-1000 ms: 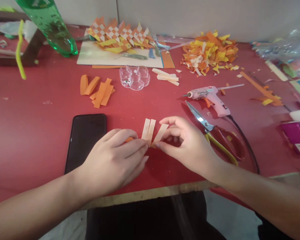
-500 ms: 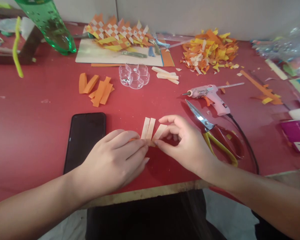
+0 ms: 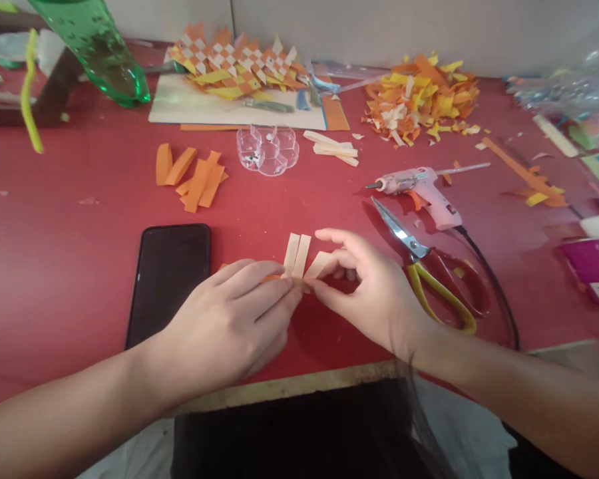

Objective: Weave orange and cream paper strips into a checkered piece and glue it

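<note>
My left hand (image 3: 242, 316) and right hand (image 3: 372, 286), fingers nearly closed, pinch cream paper strips (image 3: 301, 257) between them, right of the smartphone (image 3: 172, 279).

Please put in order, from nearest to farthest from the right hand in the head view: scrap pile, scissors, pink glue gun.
1. Scissors: just to the right of the right hand.
2. Pink glue gun: farther up, behind the scissors.
3. Scrap pile: at the back, beyond the glue gun.
</note>
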